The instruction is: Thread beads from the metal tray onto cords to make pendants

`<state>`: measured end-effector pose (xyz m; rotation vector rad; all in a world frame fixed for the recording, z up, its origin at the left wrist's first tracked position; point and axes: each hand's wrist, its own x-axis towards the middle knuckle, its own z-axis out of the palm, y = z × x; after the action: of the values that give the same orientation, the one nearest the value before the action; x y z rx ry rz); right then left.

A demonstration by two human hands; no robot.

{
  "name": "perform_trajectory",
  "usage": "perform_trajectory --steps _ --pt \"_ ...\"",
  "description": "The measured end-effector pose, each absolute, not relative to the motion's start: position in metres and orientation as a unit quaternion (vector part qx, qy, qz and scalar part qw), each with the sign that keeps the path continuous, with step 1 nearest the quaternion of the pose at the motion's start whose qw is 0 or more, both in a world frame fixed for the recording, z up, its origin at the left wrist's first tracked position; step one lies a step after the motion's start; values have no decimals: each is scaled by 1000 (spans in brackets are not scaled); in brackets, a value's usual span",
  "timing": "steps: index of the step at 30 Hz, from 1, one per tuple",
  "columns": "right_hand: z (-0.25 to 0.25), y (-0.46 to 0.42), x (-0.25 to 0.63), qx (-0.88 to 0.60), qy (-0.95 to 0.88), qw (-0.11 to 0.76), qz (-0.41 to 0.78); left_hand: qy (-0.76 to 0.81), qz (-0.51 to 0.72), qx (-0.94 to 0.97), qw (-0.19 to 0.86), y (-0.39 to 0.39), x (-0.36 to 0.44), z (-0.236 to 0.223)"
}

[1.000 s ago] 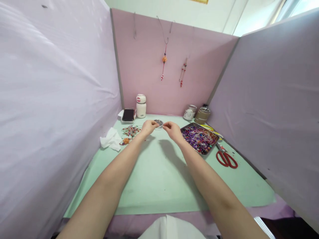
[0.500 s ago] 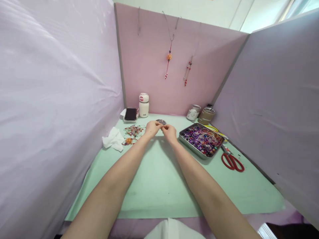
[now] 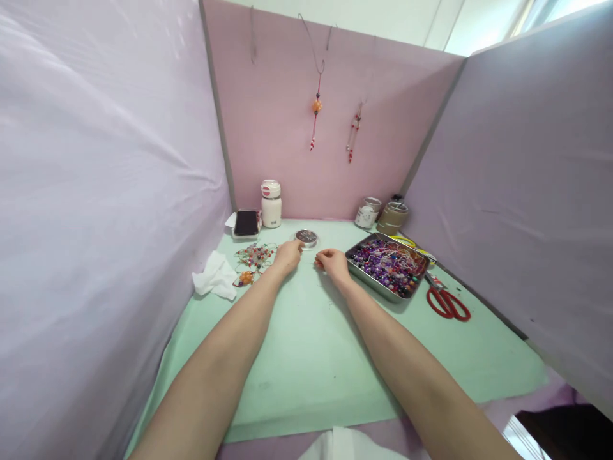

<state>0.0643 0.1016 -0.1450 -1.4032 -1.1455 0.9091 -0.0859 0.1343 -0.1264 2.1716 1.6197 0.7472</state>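
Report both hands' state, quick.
Left hand: at the dish, grip can't be told.
Right hand: fingers curled, too small to tell if holding anything.

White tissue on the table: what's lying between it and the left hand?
Between the tissue and the left hand lie colourful bead strings and an orange beaded piece, in the head view.

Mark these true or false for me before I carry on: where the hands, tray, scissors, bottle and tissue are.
1. The scissors lie right of the bead tray. True.
2. The right hand is inside the bead tray. False: it is left of it.
3. The left hand is by the round dish. True.
4. The white bottle lies on its side. False: it stands upright.
5. The tissue is left of the orange beads. True.
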Motion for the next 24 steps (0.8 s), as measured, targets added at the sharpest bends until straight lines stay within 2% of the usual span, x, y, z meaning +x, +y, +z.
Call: perform_trajectory --steps 14,19,24 --pt "-146 97 67 -557 -437 558 434 557 185 803 106 124 -87 -127" --pt "-146 96 72 -584 -480 547 360 542 209 806 118 121 -86 -124" --pt "-147 96 74 -595 -513 534 313 507 256 803 178 124 -86 -127"
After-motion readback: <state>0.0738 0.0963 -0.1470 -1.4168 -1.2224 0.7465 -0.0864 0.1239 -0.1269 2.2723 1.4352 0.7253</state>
